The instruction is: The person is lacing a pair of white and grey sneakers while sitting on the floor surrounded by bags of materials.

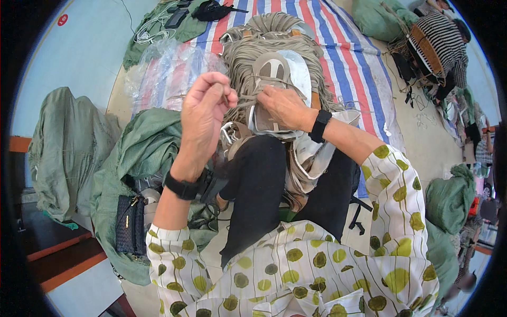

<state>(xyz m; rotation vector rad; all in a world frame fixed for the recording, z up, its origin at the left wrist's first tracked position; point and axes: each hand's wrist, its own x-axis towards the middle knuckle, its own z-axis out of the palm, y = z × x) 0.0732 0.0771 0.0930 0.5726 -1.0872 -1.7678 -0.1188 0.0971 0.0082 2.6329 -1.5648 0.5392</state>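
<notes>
A grey-brown lace-up shoe lies in front of me, toe pointing away, just beyond my knees. My right hand is over its lacing area, fingers pinched at a beige shoelace. Raised to the left of the shoe, my left hand has its fingers closed in a pinch, with a tan lace strand running between it and the shoe. Under and behind the shoe spreads a thick heap of beige laces. A white curved piece shows along the shoe's right side.
More shoes lie by my left knee. A striped sheet covers the floor ahead, with clear plastic on its left. Green sacks and a dark handbag are at left. Another person works at far right.
</notes>
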